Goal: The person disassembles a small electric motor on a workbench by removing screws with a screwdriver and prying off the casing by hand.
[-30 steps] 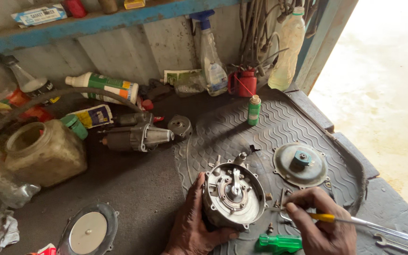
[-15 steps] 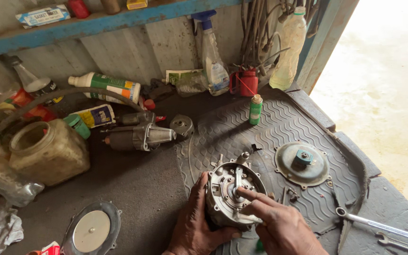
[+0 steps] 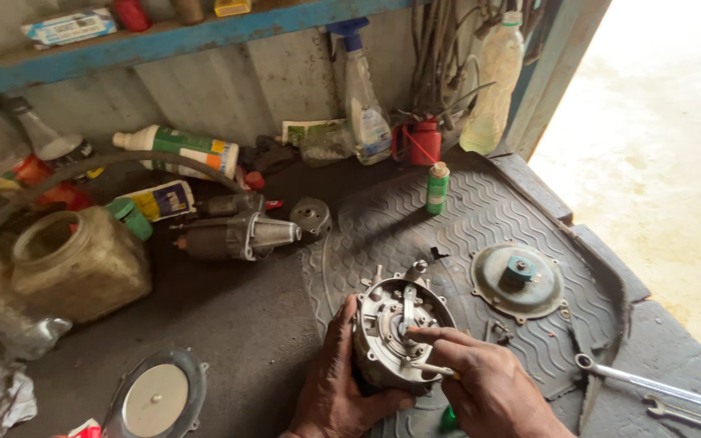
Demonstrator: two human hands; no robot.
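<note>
A round grey metal housing [image 3: 395,324] with a small lever at its centre rests on a ribbed rubber mat [image 3: 488,219] at the lower middle. My left hand [image 3: 336,381] grips its left side and holds it tilted up. My right hand [image 3: 480,385] reaches over from the right, index finger pointing at the lever in the middle, with a thin pale rod pinched under the fingers. A green-handled screwdriver [image 3: 448,420] peeks out under my right hand.
A round metal cover [image 3: 521,280] lies on the mat to the right. Two spanners [image 3: 651,388] lie at the lower right. A starter motor [image 3: 237,235], bottles, a spray bottle [image 3: 364,105], a plastic jar [image 3: 79,264] and a disc [image 3: 156,399] crowd the left and back.
My right hand left the spot beside the spanners, where it held the screwdriver, and moved left onto the housing. The left hand kept its grip on the housing.
</note>
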